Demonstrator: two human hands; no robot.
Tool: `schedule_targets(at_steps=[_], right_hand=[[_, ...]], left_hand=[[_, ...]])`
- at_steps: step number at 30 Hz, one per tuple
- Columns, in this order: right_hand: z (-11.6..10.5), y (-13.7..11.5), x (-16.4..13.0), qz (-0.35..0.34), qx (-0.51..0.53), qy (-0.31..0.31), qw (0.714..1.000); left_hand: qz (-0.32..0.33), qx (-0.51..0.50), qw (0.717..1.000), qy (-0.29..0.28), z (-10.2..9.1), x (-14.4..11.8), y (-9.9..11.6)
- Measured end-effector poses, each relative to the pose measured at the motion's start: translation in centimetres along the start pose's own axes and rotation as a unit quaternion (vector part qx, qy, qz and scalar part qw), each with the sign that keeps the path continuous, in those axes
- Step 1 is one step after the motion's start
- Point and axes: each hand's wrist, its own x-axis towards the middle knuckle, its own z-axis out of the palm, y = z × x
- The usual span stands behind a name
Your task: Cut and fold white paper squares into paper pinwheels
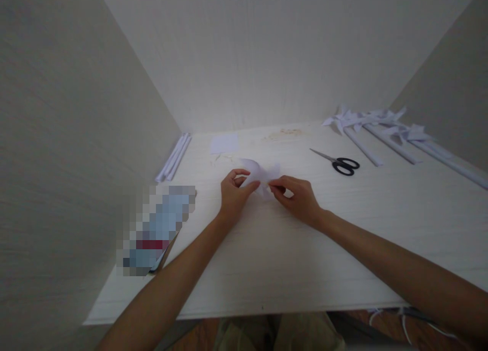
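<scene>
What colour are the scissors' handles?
Black, with bare metal blades; the scissors lie on the table, clearest in the head view.

The surface (274,259) is walled on three sides: a left partition (76,152), a back wall (274,61) and a right partition (450,91), so entry is open only from the near edge. Along the left partition lie rolled paper sticks (173,157) and, nearer, a blurred flat item (158,229), narrowing that side. A small paper square (224,143) sits near the back. Scissors (337,163) lie right of centre, and paper pinwheels (381,129) fill the far right corner. Between the scissors and the near edge the right side is open, and so is the middle front strip, crossed only by the two forearms.
</scene>
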Motion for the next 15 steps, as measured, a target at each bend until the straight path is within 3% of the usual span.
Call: schedule_targets(at_steps=[15], right_hand=[[0.25,-0.05,-0.06,-0.005,-0.049,0.004,0.999]], left_hand=[[0.025,0.052,0.998,0.015,0.53,-0.24,-0.08]])
